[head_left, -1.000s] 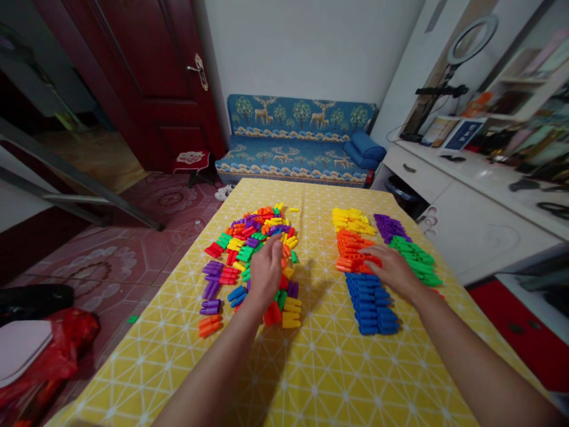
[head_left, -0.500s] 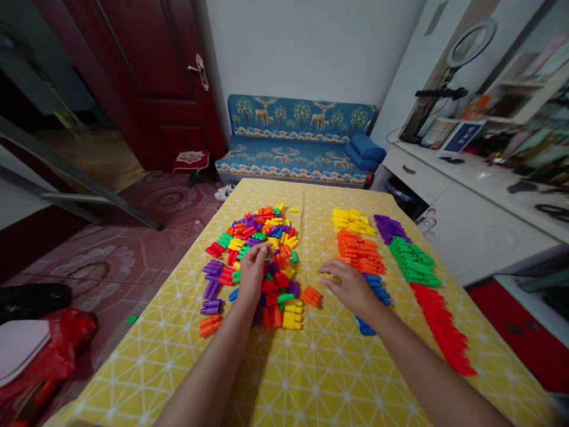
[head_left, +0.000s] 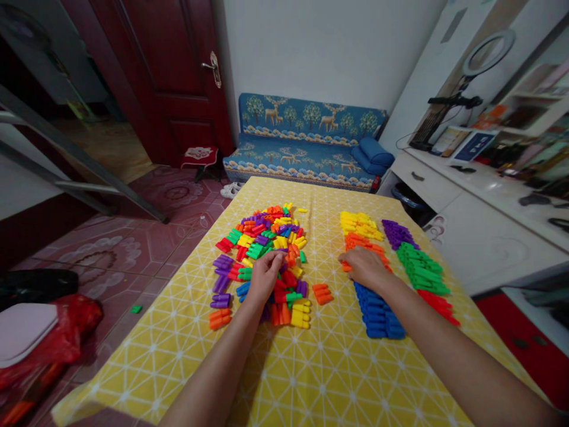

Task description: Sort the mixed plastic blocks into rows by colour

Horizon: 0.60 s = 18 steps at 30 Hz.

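Over the mixed pile of coloured plastic pieces (head_left: 258, 244), my left hand (head_left: 267, 274) has its fingers pinched together; what they hold, if anything, is too small to name. My right hand (head_left: 365, 265) is at the orange group (head_left: 362, 242), fingers bent down onto it, and its fingertips partly hide an orange piece. Below that hand lies the blue group (head_left: 377, 314), with the yellow group (head_left: 361, 225) beyond. Farther right are purple (head_left: 399, 235), green (head_left: 420, 268) and red (head_left: 438, 305) groups. A loose orange piece (head_left: 322, 293) lies between the hands.
The pieces lie on a table with a yellow patterned cloth (head_left: 311, 367). Behind it stands a blue sofa (head_left: 302, 157). A white cabinet (head_left: 471, 219) is at the right. One green piece (head_left: 136, 309) lies on the floor at the left.
My right hand has moved right and forward onto the orange group, uncovering more of the blue group. My left hand stays at the mixed pile, slightly nearer me. The view has shifted slightly.
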Available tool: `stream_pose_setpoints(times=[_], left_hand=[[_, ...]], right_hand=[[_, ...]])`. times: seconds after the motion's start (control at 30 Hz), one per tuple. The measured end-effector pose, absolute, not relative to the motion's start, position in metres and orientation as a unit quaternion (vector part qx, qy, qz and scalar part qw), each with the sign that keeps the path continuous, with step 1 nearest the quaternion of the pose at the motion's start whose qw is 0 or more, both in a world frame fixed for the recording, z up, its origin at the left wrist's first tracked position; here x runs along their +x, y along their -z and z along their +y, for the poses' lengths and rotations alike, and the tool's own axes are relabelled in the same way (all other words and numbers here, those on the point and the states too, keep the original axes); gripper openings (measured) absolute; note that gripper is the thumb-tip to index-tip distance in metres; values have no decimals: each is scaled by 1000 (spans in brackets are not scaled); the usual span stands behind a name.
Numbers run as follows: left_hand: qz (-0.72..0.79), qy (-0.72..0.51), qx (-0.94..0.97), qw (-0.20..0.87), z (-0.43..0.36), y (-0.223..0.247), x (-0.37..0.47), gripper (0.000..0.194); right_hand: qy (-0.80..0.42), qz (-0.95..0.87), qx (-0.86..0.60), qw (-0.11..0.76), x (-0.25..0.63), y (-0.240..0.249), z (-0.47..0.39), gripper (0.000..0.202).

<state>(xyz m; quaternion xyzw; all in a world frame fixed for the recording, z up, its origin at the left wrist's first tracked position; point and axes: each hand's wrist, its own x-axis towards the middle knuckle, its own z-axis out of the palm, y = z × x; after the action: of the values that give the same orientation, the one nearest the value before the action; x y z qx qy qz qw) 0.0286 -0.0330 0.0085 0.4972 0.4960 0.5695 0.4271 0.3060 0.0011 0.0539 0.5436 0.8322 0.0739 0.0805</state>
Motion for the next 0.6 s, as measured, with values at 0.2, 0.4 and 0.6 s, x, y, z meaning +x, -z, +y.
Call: stream_pose_setpoints(times=[0.2, 0.4, 0.6], left_hand=[[499, -562, 505, 425, -32, -6, 28, 33], [498, -557, 510, 425, -30, -3, 27, 35], [494, -558, 513, 426, -32, -7, 27, 30]], right_hand=[[-51, 817, 567, 90, 301, -55, 3, 30], [-32, 803, 593, 51, 307, -67, 1, 23], [57, 757, 632, -154, 345, -72, 5, 39]])
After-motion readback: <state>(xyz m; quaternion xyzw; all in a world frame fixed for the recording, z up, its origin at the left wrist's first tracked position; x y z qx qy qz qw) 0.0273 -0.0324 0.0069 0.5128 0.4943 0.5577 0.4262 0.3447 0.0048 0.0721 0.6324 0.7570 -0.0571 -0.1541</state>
